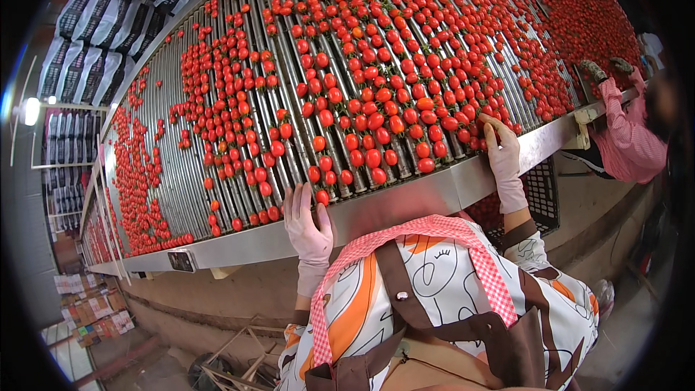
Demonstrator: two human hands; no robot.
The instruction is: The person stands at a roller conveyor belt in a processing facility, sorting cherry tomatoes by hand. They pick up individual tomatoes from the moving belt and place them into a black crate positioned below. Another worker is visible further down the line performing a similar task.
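Note:
Many small red cherry tomatoes [372, 158] lie in rows between the metal rollers of a roller conveyor [282, 81]. My left hand [309, 227], in a thin pale glove, rests at the conveyor's near metal edge [396, 198]. Its fingers point over the rollers, beside a single tomato [322, 196] near the thumb; no tomato shows in its grasp. Farther right, my right hand [503, 146], gloved the same way, reaches over the edge. Its thumb and fingertips are at the tomatoes along the near side; whether they pinch one cannot be told.
A person in a pink checked sleeve [616, 114] works with patterned gloves at a dense tomato bed [581, 11] on the right. A black plastic crate [543, 195] stands under the edge. A phone [182, 260] is on the rail at left. Stacked crates [103, 16] and cardboard boxes [98, 309] stand farther left.

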